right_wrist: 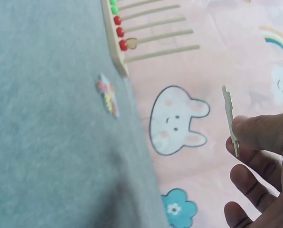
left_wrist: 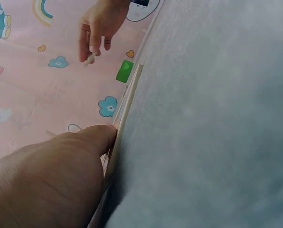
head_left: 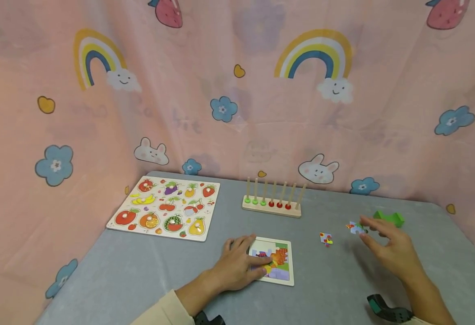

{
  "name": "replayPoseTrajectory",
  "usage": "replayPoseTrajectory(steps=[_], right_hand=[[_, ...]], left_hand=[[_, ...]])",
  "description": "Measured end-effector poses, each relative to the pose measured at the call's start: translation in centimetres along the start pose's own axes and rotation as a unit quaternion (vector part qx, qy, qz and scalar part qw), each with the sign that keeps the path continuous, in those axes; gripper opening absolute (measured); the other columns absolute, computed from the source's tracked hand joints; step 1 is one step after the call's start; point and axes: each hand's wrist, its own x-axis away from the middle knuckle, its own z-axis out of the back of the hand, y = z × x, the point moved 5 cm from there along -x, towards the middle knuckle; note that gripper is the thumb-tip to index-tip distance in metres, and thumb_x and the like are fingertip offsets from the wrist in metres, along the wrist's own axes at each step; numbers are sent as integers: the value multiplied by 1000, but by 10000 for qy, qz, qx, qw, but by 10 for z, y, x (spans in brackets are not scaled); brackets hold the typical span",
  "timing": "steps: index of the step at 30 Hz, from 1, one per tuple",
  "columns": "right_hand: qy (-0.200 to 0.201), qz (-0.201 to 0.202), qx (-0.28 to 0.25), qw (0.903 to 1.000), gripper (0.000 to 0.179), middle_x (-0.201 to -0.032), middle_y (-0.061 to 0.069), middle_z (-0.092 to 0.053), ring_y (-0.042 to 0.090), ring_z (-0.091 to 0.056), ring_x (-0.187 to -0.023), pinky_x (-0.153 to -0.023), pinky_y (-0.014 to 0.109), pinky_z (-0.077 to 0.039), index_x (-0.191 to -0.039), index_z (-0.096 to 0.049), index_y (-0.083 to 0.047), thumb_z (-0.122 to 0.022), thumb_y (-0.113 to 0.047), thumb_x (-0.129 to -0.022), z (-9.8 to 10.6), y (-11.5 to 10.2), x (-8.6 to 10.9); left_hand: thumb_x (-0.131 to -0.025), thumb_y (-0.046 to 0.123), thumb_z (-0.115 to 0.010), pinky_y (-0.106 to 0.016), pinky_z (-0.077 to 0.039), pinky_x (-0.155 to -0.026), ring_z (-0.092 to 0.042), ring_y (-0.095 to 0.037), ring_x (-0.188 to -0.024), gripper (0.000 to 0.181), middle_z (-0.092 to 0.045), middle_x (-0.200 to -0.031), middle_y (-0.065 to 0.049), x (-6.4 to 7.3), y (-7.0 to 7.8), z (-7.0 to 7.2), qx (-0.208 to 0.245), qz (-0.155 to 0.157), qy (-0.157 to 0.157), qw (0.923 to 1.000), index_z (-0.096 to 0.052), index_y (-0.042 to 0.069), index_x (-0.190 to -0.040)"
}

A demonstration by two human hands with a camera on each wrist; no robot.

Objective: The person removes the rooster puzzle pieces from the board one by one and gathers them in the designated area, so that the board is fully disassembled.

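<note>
At the lower centre of the head view, the left hand (head_left: 235, 267) is lying on the left side of a framed puzzle (head_left: 292, 264), fingers extended and partly covering the picture. At lower right, the right hand (head_left: 393, 248) is hovering above the table (head_left: 322, 284), thumb and index finger pinching a puzzle piece (head_left: 355, 228). Around them, a fruit board (head_left: 208, 215) is lying at centre left, a peg counter (head_left: 271, 209) is standing near centre, a loose piece (head_left: 326, 239) is resting rightward, and a green block (head_left: 389, 219) is sitting just beyond the right hand.
</note>
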Motion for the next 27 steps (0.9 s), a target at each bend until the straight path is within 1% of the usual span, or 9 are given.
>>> replayPoseTrajectory(steps=[3, 7, 9, 13, 16, 20, 21, 24, 27], right_hand=[[-127, 21, 105, 9999, 43, -101, 14, -67, 0, -48, -90, -74, 11, -35, -115, -67, 5, -78, 7, -74, -4, 9, 3], [-368, -75, 222, 9990, 40, -102, 16, -68, 5, -52, -88, -72, 14, -39, -115, -66, 6, -77, 6, -76, -11, 19, 6], [-508, -247, 295, 9980, 38, -103, 16, -68, 8, -53, -88, -72, 13, -39, -115, -66, 5, -76, 2, -79, -14, 23, 8], [-769, -590, 396, 9945, 35, -107, 16, -67, 16, -55, -90, -73, 6, -36, -117, -66, 5, -74, -2, -83, -20, 32, 11], [-898, -751, 445, 9921, 35, -108, 18, -67, 25, -58, -93, -73, 5, -36, -117, -65, 6, -73, 0, -83, -23, 36, 13], [-1022, -820, 566, 9898, 36, -108, 18, -67, 29, -59, -96, -74, 14, -39, -116, -66, 5, -74, 1, -80, -27, 42, 16], [-1065, -836, 557, 9892, 36, -109, 19, -67, 31, -59, -98, -77, 20, -42, -115, -66, 6, -74, 1, -80, -28, 43, 17], [-1137, -833, 558, 9885, 36, -109, 21, -66, 36, -59, -100, -83, 36, -44, -114, -66, 7, -75, 2, -79, -30, 45, 18], [-1200, -821, 532, 9879, 36, -110, 24, -65, 43, -57, -103, -84, 52, -41, -113, -65, 8, -75, 4, -78, -32, 46, 19]], left_hand=[[-96, 50, -51, -59, -21, -101, -29, -29, -135, 34, -29, -153, -13, 0, 0, 0, 21, 3, -11, 10000, -60, 44, -128], [-96, 49, -52, -59, -21, -101, -29, -29, -136, 34, -29, -153, -13, 1, -1, 1, 56, 14, -7, 10000, -60, 44, -128], [-96, 49, -52, -59, -21, -101, -29, -29, -136, 34, -29, -153, -13, 1, -1, 1, 43, 13, 13, 10000, -60, 44, -128], [-96, 49, -53, -59, -21, -101, -29, -29, -135, 34, -29, -153, -13, 1, 0, 2, 16, -13, 51, 10000, -60, 44, -128], [-96, 49, -53, -59, -22, -100, -30, -30, -135, 34, -29, -153, -13, 0, 0, 2, -5, -39, 49, 10000, -60, 44, -128], [-96, 50, -52, -59, -21, -101, -29, -30, -135, 34, -29, -153, -13, 0, -1, 1, -4, -22, -15, 10000, -60, 44, -128], [-96, 50, -52, -59, -21, -101, -29, -30, -135, 34, -29, -153, -13, 0, -1, 0, -5, -18, -25, 10000, -60, 44, -129], [-96, 49, -52, -60, -21, -101, -29, -29, -136, 34, -28, -153, -13, 0, -1, 0, 9, -18, -31, 10000, -60, 44, -129], [-96, 49, -53, -60, -22, -100, -29, -30, -135, 34, -29, -153, -13, 0, -1, 0, -37, -54, 23, 10000, -60, 44, -128]])
